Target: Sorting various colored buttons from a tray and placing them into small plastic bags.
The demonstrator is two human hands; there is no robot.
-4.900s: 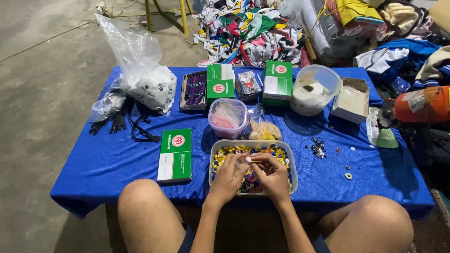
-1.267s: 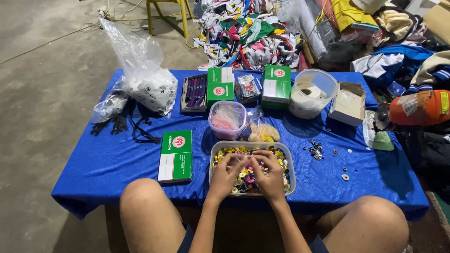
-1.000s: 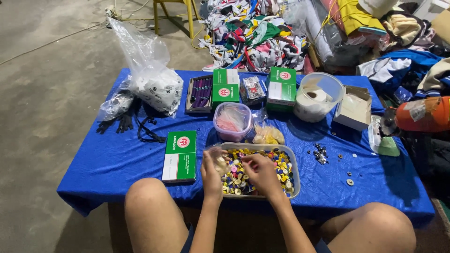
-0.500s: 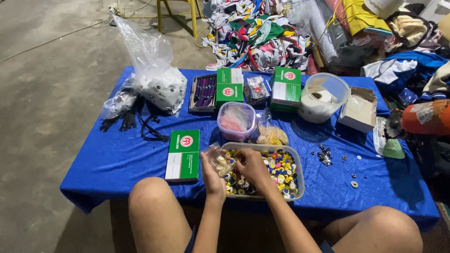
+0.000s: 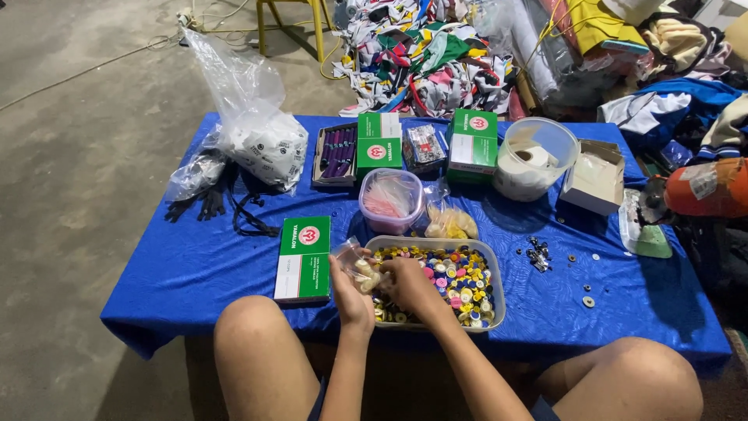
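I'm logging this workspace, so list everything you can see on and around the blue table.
Tray of buttons: one, clear with many-coloured buttons, front centre.
Small bag: one, clear with pale buttons, in left hand.
Green boxes: three, one front left, two at back.
Pink tub: one, behind tray.
Round tub: one, clear, back right.
Cardboard box: one, white, far right.
Big plastic bag: one, clear, back left.
Table: one, blue cover.
Left hand: holds small bag.
Right hand: over tray.

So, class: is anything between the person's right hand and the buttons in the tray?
Nothing visible. The right hand rests directly on the coloured buttons in the clear tray. The left hand holds a small clear bag at the tray's left edge, beside it, not across.
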